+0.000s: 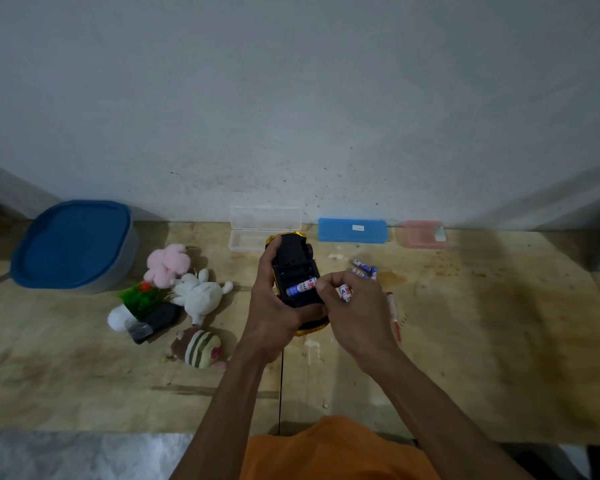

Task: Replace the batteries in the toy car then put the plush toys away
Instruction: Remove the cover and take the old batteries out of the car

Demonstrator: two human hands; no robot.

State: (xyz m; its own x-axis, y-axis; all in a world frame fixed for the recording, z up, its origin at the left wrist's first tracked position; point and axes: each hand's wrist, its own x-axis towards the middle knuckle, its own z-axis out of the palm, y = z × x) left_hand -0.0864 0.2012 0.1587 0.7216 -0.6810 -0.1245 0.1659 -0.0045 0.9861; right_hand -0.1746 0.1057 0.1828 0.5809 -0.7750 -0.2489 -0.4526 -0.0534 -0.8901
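My left hand point(269, 306) grips a yellow toy car point(293, 263) turned upside down, its black underside and open battery bay facing up. One blue-and-white battery point(300, 287) lies in the bay. My right hand point(352, 306) holds more batteries point(344, 292) and its fingertips touch the one in the bay. Spare batteries point(364, 268) lie on the table to the right. Plush toys sit left: a pink one point(168, 263), a white one point(201, 294), a striped brown one point(200, 348).
A blue-lidded tub point(73, 245) stands far left. A green-topped plush point(137, 301) and a black cover piece point(156, 322) lie by the plushes. An open clear case point(257, 225), a blue case point(352, 230), a pink box point(421, 233) line the wall. A screwdriver point(394, 315) lies right.
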